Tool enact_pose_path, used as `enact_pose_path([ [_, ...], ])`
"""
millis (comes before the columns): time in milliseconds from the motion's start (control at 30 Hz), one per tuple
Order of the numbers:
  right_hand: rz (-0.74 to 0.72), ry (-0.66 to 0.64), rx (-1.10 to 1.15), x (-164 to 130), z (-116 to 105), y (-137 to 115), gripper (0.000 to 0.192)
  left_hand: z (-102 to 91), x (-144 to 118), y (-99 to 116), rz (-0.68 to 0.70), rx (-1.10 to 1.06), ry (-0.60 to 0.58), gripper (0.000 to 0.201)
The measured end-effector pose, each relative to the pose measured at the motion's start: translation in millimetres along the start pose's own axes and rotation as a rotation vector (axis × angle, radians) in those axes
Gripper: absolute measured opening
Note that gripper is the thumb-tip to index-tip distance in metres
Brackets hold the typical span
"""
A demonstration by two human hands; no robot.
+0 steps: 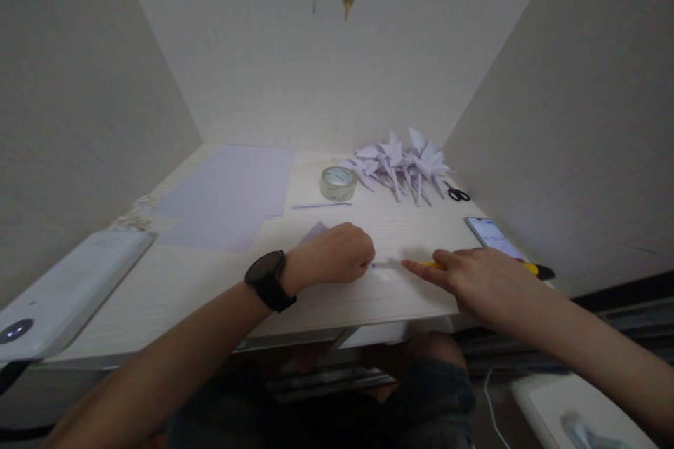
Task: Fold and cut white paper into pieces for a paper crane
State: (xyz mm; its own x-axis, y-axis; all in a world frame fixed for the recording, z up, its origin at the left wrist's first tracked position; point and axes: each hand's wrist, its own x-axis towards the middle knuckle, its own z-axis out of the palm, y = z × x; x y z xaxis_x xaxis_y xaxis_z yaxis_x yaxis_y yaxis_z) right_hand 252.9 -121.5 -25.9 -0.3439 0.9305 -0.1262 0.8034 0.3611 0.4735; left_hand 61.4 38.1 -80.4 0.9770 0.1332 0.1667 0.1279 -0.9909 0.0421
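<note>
My left hand (334, 252), with a black watch (267, 279) on its wrist, rests closed on the pale wooden desk (173, 280) and pinches the end of a thin pale strip of paper (383, 266). A folded lilac paper piece (314, 231) pokes out behind it. My right hand (477, 277) lies beside it on the right. Its forefinger points left and presses on the strip. A yellow-handled tool (529, 269) lies under this hand; I cannot tell whether the fingers grip it.
Lilac paper sheets (232, 193) lie at the back left. A roll of tape (338, 183), a thin strip (321, 205), a pile of folded paper pinwheels (403, 165), black scissors (458, 193) and a phone (492, 233) sit behind. A white device (68, 287) lies left.
</note>
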Motion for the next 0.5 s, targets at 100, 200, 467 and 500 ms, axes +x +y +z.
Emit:
enact_pose_path([
  [100,0.014,-0.013,0.003,1.5,-6.2,-3.4,0.066,-1.1,-2.6,5.1,-0.062,0.016,-0.002,0.016],
  [200,0.032,-0.012,0.012,1.2,-11.1,-9.3,0.064,-2.7,-5.7,14.2,-0.136,0.034,-0.010,0.017],
  [467,0.064,0.037,-0.022,-9.3,-19.4,-21.0,0.056,-1.3,-13.5,20.0,-0.061,0.041,0.094,0.018],
  [500,0.047,0.042,-0.031,-10.5,-21.0,-20.1,0.054,-0.8,-14.4,17.9,-0.025,0.032,0.105,0.019],
])
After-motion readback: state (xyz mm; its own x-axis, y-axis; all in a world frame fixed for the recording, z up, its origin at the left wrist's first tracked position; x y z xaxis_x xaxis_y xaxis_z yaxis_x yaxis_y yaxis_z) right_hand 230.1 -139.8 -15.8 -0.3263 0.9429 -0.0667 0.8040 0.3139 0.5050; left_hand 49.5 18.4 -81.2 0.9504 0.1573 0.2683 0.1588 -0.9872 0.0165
